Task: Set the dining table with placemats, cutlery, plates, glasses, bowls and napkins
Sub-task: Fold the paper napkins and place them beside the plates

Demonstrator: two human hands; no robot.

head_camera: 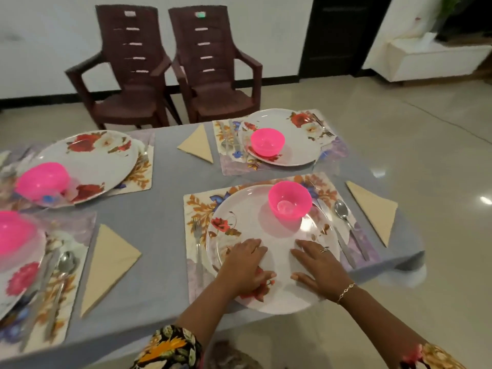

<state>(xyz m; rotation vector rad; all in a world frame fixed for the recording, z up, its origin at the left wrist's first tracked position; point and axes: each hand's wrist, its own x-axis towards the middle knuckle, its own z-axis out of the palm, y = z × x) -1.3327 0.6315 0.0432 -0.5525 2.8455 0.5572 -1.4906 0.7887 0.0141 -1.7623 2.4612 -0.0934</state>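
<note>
The table [165, 182] (grey-clothed) carries four floral placemats [198, 209], one under the fingers [251, 246], and tan napkins [107, 265] left, right and beyond them.

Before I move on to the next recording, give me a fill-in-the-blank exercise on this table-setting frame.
1. The left hand and right hand rest flat on the near floral plate; the bracelet is on the ____ wrist.
2. The bowl on that plate is ____ in colour.
3. On the placemat left of the plate lies a ____.
4. Beyond the table stand ____ brown plastic chairs.
Missing words: right, pink, fork, two.
</note>
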